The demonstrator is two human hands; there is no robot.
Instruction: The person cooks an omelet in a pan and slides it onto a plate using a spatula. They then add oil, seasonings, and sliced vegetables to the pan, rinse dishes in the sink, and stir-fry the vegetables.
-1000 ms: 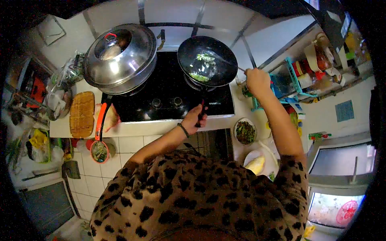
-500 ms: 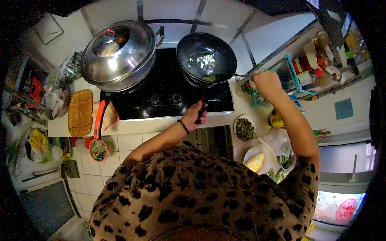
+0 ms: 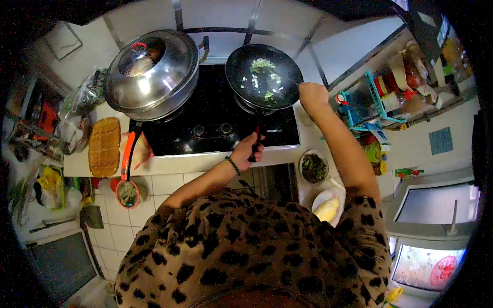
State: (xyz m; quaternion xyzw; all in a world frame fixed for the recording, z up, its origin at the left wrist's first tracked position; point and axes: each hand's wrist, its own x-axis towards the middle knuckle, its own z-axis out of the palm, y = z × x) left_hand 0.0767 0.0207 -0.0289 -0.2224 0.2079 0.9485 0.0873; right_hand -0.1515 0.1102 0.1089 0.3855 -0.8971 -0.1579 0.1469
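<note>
A dark wok (image 3: 241,84) sits on the right burner of the black gas stove (image 3: 205,105), with pale green chopped pieces (image 3: 262,65) spread over its inside. My left hand (image 3: 246,152) is closed round the wok's handle, in front of the stove edge. At the wok's right rim, my right hand (image 3: 313,97) is closed on a thin utensil, whose far end is hard to make out inside the wok. A big steel pot with a domed lid (image 3: 177,66) stands on the left burner.
A wooden board (image 3: 104,146) and an orange-handled strainer (image 3: 127,193) are at the left. Right of the stove are a bowl of dark greens (image 3: 314,167), a plate with a yellow item (image 3: 327,209) and a teal rack (image 3: 377,100) with bottles.
My right hand has moved left to the wok's rim. The green pieces have shifted up and spread out in the wok. My left hand still holds the handle.
</note>
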